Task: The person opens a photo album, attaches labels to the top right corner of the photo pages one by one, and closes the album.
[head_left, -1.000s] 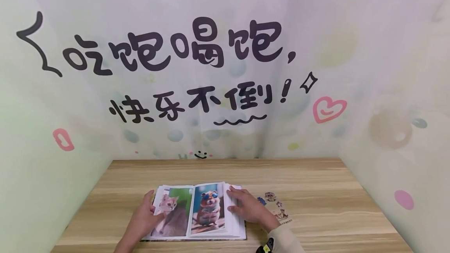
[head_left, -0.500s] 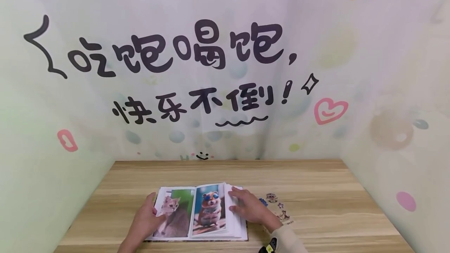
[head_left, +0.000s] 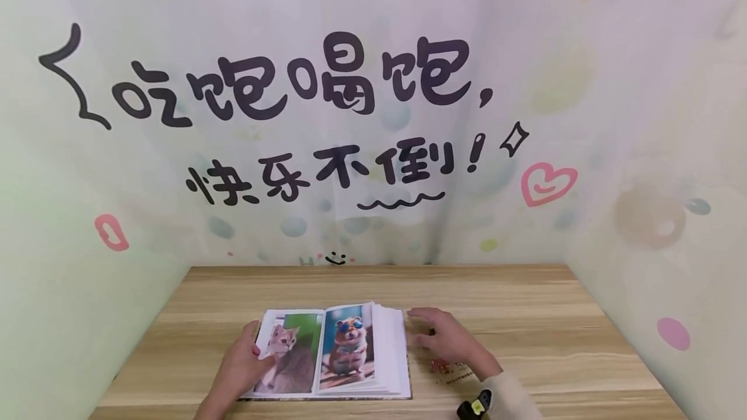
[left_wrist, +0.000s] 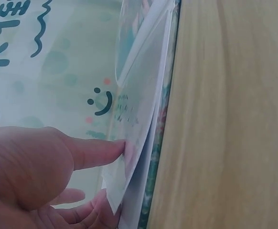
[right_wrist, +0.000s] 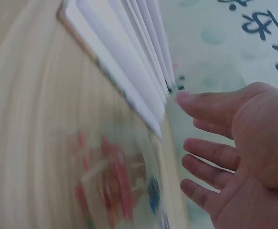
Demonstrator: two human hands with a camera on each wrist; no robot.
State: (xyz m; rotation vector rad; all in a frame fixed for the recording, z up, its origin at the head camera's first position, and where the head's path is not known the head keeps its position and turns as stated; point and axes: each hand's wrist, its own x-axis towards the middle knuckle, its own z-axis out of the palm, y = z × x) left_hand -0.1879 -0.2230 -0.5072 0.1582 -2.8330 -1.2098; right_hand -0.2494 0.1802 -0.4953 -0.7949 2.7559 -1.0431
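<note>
An open photo album (head_left: 397, 358) lies on the table, with a cat photo (head_left: 294, 361) on its left page and a photo of a hamster in sunglasses (head_left: 350, 350) on its right. My left hand (head_left: 244, 360) grips the album's left edge; in the left wrist view the thumb (left_wrist: 98, 151) presses on the page and other fingers reach round the edge. Just off the album's right side, my right hand (head_left: 448, 341) hovers with fingers spread and holds nothing. Beneath it lies a clear sheet of printed stickers (right_wrist: 115, 183), blurred and partly hidden by the hand.
The wood-grain table (head_left: 525, 342) extends to both sides and behind the album. A patterned cloth wall (head_left: 373, 232) with large black lettering closes off the back, and pale walls stand left and right. A dark band (head_left: 474, 406) sits at the right wrist.
My right hand has let go of the album's right pages and moved right, over the sticker sheet. The left hand keeps its hold, and the same pages stay showing.
</note>
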